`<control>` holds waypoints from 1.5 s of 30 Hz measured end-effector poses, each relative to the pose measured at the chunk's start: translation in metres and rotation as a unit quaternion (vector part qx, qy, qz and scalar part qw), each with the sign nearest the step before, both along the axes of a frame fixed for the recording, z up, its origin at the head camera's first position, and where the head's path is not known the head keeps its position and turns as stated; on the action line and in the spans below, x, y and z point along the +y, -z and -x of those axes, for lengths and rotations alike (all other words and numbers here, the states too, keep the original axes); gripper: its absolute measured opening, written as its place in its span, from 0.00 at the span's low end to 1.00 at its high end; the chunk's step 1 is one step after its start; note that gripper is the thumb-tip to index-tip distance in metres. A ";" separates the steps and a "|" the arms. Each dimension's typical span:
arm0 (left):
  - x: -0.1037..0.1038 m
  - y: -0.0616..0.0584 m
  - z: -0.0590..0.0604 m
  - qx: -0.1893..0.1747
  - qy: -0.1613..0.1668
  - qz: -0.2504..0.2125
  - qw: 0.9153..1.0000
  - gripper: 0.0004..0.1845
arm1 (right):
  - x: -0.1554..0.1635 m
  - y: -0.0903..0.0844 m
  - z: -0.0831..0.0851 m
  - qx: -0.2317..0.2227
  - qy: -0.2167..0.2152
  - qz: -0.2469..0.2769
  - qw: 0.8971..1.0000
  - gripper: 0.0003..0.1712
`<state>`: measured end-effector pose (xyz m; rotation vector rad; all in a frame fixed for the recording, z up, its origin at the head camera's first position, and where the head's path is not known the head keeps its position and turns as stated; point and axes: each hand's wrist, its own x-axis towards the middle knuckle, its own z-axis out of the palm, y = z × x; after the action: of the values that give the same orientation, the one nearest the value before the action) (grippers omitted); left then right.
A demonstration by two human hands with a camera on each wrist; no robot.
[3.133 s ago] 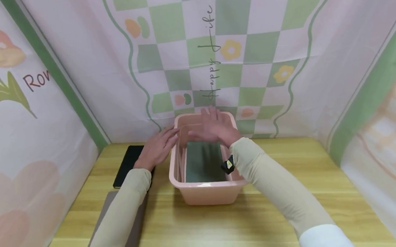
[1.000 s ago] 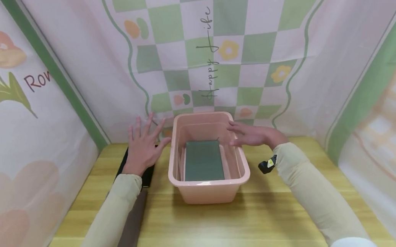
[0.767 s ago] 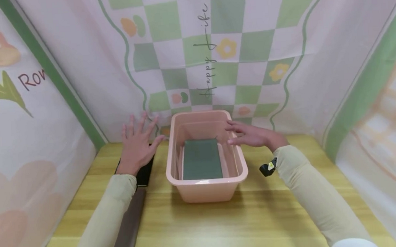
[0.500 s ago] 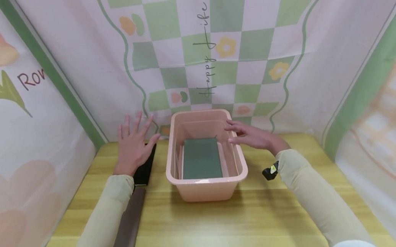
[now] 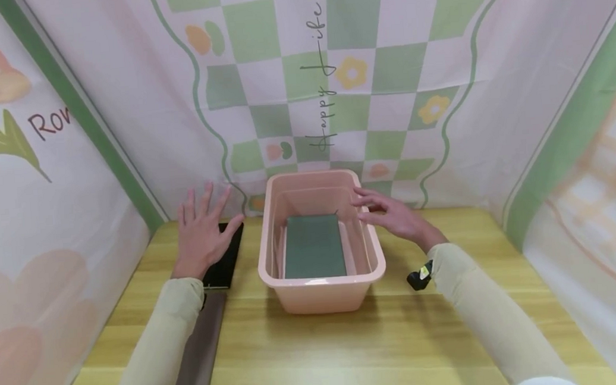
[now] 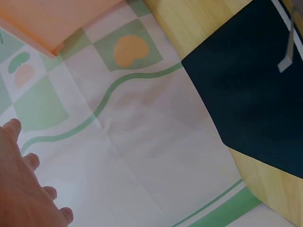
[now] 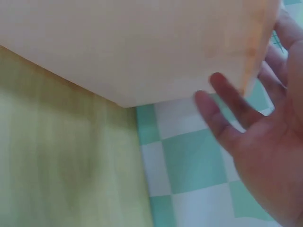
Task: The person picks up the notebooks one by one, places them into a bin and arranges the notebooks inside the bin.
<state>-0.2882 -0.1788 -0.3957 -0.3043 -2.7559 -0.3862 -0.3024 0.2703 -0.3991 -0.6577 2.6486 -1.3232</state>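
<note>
two hands hover beside a pink tub (image 5: 322,287) on the wooden table (image 5: 394,353), and neither holds anything. the likeliest slip, as i judge it, is the right hand (image 5: 395,216) knocking the tub's right rim, since its fingers sit just over that edge; a nudge there could slide the tub sideways toward the black tablet (image 5: 225,255). the left hand (image 5: 201,236) is spread wide, fingers straight, above the far end of the tablet, and a careless drop could push it along the table. the right hand is loosely open, fingers slightly bent; contact with the rim cannot be told. a green pad (image 5: 313,246) lies flat on the tub's floor.
</note>
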 end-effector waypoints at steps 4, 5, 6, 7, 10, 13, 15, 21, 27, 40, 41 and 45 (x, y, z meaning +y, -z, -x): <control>-0.004 0.005 0.000 -0.001 0.000 -0.003 1.000 0.40 | 0.000 0.008 -0.003 0.018 0.035 0.040 0.998 0.27; -0.005 0.006 0.000 0.000 0.000 -0.005 1.000 0.40 | 0.000 0.009 -0.003 0.020 0.040 0.047 0.998 0.26; -0.006 0.007 0.000 -0.001 -0.002 -0.006 1.000 0.40 | 0.001 0.010 -0.004 0.019 0.043 0.055 0.997 0.26; -0.007 0.008 0.000 -0.002 -0.003 -0.007 1.000 0.40 | 0.003 0.010 -0.004 0.018 0.045 0.062 0.997 0.25; -0.009 0.012 0.000 -0.005 -0.007 -0.006 1.000 0.39 | 0.009 0.011 -0.005 0.009 0.044 0.064 0.997 0.25; -0.012 0.015 0.001 -0.010 -0.010 -0.010 1.000 0.39 | 0.014 0.011 -0.004 0.011 0.036 0.048 0.998 0.24; -0.014 0.016 0.002 -0.016 -0.011 -0.016 1.000 0.39 | 0.015 0.009 -0.003 0.016 0.030 0.041 0.999 0.24; -0.021 0.021 0.003 -0.024 -0.016 -0.025 0.999 0.39 | 0.015 0.008 -0.001 0.025 0.032 0.046 0.998 0.21; -0.031 0.029 0.003 -0.040 -0.028 -0.031 0.998 0.38 | 0.015 0.012 0.000 0.034 0.030 0.053 0.998 0.17; -0.048 0.047 0.008 -0.075 -0.051 -0.058 0.994 0.39 | 0.012 0.015 -0.007 -0.024 -0.012 0.136 0.990 0.18; -0.049 0.049 0.009 -0.077 -0.052 -0.058 0.994 0.39 | 0.012 0.015 -0.007 -0.026 -0.013 0.133 0.991 0.18; -0.053 0.053 0.012 -0.089 -0.052 -0.069 0.992 0.39 | 0.015 0.014 -0.007 -0.016 -0.016 0.112 0.993 0.18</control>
<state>-0.2999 -0.2318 -0.4489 -0.0939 -2.8850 -0.5985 -0.2951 0.2850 -0.4135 -0.6945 2.4759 -1.6220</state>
